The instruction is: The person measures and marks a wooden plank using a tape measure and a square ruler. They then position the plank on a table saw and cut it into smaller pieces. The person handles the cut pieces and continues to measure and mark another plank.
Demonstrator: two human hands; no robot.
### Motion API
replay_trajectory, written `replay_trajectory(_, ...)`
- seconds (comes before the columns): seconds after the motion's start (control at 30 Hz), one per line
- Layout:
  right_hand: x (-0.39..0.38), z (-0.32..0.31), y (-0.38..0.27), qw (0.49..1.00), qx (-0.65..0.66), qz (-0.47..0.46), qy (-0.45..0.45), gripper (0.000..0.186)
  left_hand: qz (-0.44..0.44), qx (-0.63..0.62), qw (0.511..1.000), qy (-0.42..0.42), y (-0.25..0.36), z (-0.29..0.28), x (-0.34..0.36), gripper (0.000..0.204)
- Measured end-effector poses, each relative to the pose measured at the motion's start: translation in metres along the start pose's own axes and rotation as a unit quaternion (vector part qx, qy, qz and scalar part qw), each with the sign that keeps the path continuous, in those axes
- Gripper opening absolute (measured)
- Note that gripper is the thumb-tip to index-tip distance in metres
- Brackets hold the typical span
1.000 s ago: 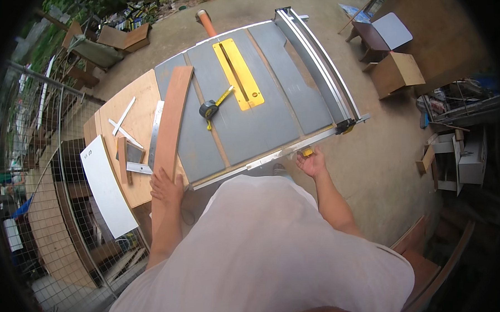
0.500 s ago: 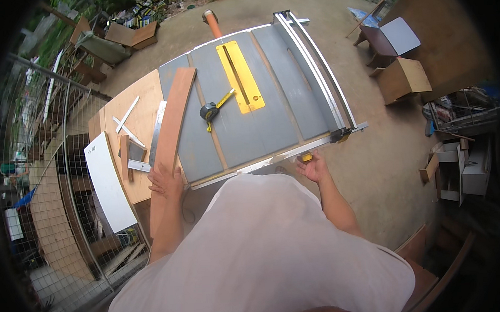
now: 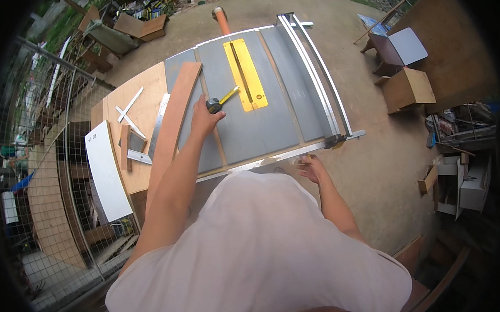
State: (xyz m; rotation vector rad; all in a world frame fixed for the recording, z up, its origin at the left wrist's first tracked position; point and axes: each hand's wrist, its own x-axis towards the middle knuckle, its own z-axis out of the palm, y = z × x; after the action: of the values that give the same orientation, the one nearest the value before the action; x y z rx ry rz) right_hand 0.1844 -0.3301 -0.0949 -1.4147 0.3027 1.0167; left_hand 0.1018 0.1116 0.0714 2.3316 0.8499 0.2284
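Note:
My left hand (image 3: 205, 120) reaches over the grey saw table (image 3: 232, 129). Its fingers and thumb are spread around the near-left side of a black-and-yellow tape measure (image 3: 214, 105), and a short yellow blade sticks out toward the yellow insert plate (image 3: 244, 72). Under my left forearm lies a long reddish-brown board (image 3: 178, 111), slanting across the table's left side. My right hand (image 3: 313, 169) is by the table's near edge, below the front rail, fingers curled. Whatever small thing it has at its fingertips is too indistinct to name.
A plywood side panel (image 3: 141, 96) bears a metal square (image 3: 140, 156), white strips and wood offcuts. The white board (image 3: 106, 170) lies along its left edge. The rip fence (image 3: 311, 78) spans the table's right side. Wire mesh (image 3: 55, 164) stands at left; wooden furniture (image 3: 406, 88) stands at right.
My left hand has left the brown board and moved forward and right to the tape measure. My right hand has stayed near the front edge; the yellow piece at its fingers no longer shows clearly.

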Motion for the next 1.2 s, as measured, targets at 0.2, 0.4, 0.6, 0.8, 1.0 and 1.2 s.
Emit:
replay_trajectory(0.2, 0.032, -0.03, 0.007, 0.985, -0.036, 0.126, -0.111, 0.031, -0.018, 0.048, 0.998, -0.049, 0.001, 0.019, 0.03, 0.07)
replay_trajectory(0.4, -0.033, 0.066, -0.023, 0.743, -0.564, -0.036, 0.36, 0.052, -0.028, 0.056, 0.998, 0.002, -0.026, 0.031, 0.028, 0.049)
replay_trajectory(0.6, -0.006, -0.009, -0.037, 0.975, 0.0, 0.203, -0.095, 0.044, 0.018, 0.04, 0.995, -0.093, 0.001, 0.024, 0.023, 0.047)
replay_trajectory(0.8, 0.004, 0.005, -0.026, 0.965, -0.215, 0.151, 0.011, 0.046, 0.037, 0.077, 0.992, -0.098, 0.05, 0.031, 0.049, 0.047)
replay_trajectory(1.0, -0.039, 0.057, -0.041, 0.824, -0.484, 0.0, 0.293, 0.053, 0.054, 0.06, 0.99, -0.114, 0.064, 0.044, 0.067, 0.045)
replay_trajectory(1.2, 0.004, -0.023, -0.027, 0.968, 0.026, 0.204, -0.144, 0.035, 0.046, 0.024, 0.991, -0.125, 0.067, 0.053, 0.073, 0.048)
